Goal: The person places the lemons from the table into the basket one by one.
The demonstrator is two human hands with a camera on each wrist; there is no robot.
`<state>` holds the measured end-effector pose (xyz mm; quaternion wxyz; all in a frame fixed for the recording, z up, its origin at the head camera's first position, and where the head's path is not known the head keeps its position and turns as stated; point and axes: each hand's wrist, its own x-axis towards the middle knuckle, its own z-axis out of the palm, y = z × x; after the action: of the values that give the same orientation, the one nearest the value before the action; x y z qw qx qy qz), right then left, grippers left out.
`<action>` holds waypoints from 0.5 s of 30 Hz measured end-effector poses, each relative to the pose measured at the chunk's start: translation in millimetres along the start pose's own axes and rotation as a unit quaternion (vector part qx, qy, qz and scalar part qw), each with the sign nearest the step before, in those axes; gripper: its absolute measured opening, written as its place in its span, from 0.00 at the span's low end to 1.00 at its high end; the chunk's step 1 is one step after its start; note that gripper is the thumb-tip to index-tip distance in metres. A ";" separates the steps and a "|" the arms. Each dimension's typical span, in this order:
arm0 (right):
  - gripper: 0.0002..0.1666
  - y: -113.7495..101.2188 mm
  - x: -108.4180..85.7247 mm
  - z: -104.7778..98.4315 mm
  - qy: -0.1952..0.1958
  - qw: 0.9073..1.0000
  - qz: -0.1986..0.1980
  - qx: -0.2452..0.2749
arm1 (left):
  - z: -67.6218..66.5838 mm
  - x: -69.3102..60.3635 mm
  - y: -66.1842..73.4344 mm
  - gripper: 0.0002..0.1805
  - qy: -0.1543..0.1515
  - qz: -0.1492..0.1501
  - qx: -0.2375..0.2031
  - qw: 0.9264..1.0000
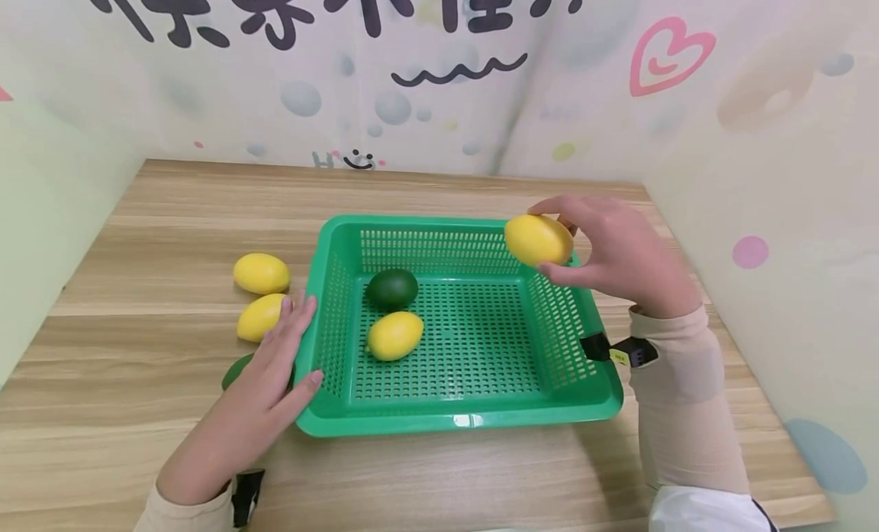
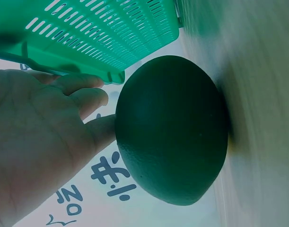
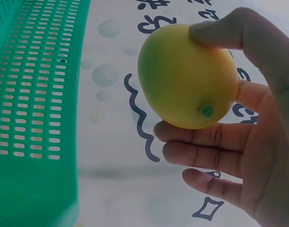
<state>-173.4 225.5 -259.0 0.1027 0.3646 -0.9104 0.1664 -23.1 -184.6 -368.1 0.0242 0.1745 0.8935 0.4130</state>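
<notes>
My right hand point(image 1: 611, 246) pinches a yellow lemon point(image 1: 538, 240) between thumb and fingers, above the back right corner of a green plastic basket point(image 1: 467, 419). In the right wrist view, the held lemon point(image 3: 187, 78) shows a small green stem end. On the basket's left rim rests my left hand point(image 1: 264, 379), its fingers fairly straight and holding nothing. Inside the basket a dark green fruit point(image 1: 392, 289) lies just behind another lemon point(image 1: 395, 336). Beside the left hand is a second dark green fruit point(image 2: 172, 130), partly hidden by that hand in the head view.
Two more lemons lie on the wooden table point(image 1: 137, 303) left of the basket, one farther back point(image 1: 261, 273) and a nearer lemon point(image 1: 259, 318) partly covered by the left fingers. A printed wall point(image 1: 412, 127) stands behind the table, with side walls at left and right.
</notes>
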 end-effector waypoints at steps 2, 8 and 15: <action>0.32 -0.9 1.7 2.6 0.000 1.000 -0.009 0.007 | -0.3 -0.6 -0.2 0.43 0.000 -0.003 0.001 1.000; 0.34 -4.9 5.9 7.7 -0.002 1.000 -0.007 -0.005 | -0.7 -0.1 0.5 0.43 0.000 0.001 0.002 1.000; 0.32 -13.4 11.7 13.0 -0.014 1.000 -0.011 -0.011 | -0.2 0.0 -0.5 0.43 0.004 0.003 0.010 1.000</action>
<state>-173.2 204.1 -264.3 0.0960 0.3760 -0.9093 0.1504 -23.3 -185.0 -368.3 0.0172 0.1760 0.8972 0.4047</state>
